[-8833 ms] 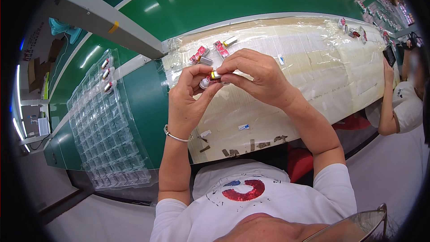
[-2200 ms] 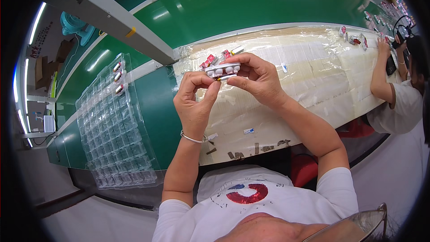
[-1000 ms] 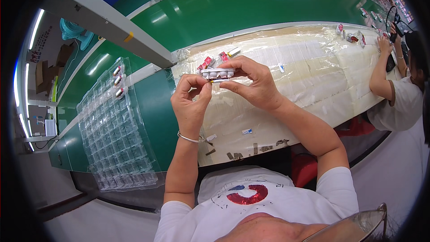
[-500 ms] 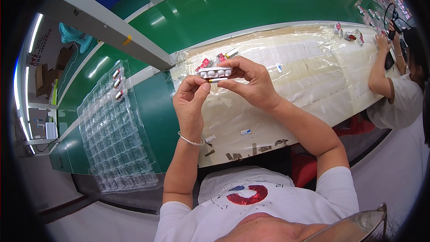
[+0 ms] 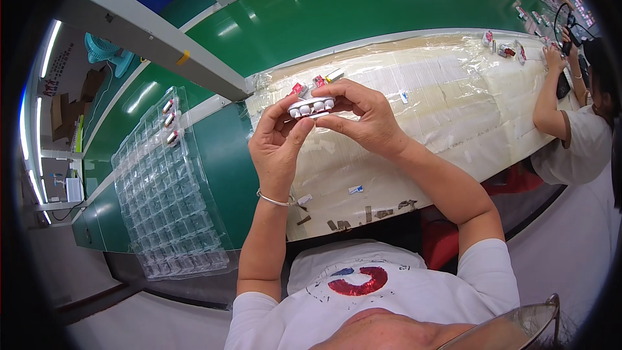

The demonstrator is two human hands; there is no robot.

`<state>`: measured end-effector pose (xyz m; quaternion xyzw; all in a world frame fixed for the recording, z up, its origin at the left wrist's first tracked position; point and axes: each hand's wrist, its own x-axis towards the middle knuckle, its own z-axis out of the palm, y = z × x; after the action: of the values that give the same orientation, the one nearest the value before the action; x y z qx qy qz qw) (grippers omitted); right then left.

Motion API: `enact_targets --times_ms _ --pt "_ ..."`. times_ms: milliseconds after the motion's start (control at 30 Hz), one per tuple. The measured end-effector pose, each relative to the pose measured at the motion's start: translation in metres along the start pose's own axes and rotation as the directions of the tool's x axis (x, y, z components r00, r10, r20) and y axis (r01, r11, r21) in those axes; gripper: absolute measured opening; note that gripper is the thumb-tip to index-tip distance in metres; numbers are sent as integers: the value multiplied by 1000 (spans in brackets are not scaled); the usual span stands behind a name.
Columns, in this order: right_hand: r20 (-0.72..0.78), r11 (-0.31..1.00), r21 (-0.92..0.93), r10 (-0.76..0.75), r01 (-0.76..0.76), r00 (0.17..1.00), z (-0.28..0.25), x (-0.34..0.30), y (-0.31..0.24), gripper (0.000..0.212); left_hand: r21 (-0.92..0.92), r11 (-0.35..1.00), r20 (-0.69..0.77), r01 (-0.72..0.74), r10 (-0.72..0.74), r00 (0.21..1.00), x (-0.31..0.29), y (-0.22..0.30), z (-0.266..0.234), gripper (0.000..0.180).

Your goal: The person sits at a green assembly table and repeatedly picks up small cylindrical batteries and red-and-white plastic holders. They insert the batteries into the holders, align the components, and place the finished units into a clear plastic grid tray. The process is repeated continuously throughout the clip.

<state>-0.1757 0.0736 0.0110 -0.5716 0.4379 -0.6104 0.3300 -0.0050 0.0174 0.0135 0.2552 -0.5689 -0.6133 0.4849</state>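
Over the pale covered worktop (image 5: 440, 123), a small white toy-like part (image 5: 311, 108) with a row of rounded white wheel-like knobs is held between both hands. My left hand (image 5: 277, 146) is closed on its left end, thumb below and fingers behind. My right hand (image 5: 368, 118) pinches the right end, index finger over the top and thumb underneath. The part's underside is mostly hidden by the thumbs. Just beyond my hands lie a red-and-white piece (image 5: 297, 89), another red piece (image 5: 319, 81) and a small yellow-and-white piece (image 5: 335, 75).
On the left, a clear compartment tray (image 5: 172, 194) bears a few small red-and-white pieces (image 5: 172, 137) at its far end. A grey post (image 5: 162, 39) rises beyond my left hand. At right, a co-worker's arm (image 5: 551, 110) reaches over the worktop near similar pieces (image 5: 507, 53).
The white part has turned and tilted slightly in my hands. My left fingers have moved up behind it, and the yellow-ended strip seen beneath it is now hidden.
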Motion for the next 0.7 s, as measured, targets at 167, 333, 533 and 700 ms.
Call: enact_targets --times_ms 167,333,533,700 --pt "14 990 74 123 -124 992 0 -2 1 37 19 999 0 43 -43 999 -2 1 0 39" --pt "59 912 282 292 -297 955 1 2 4 34 -19 998 4 61 -61 998 1 -3 -2 41" --pt "96 830 314 454 -460 886 -3 7 5 33 84 993 70 -77 71 995 3 -8 0 38" --pt "161 765 388 493 -514 855 -6 8 3 33 34 994 6 107 -107 994 4 -9 -9 32"
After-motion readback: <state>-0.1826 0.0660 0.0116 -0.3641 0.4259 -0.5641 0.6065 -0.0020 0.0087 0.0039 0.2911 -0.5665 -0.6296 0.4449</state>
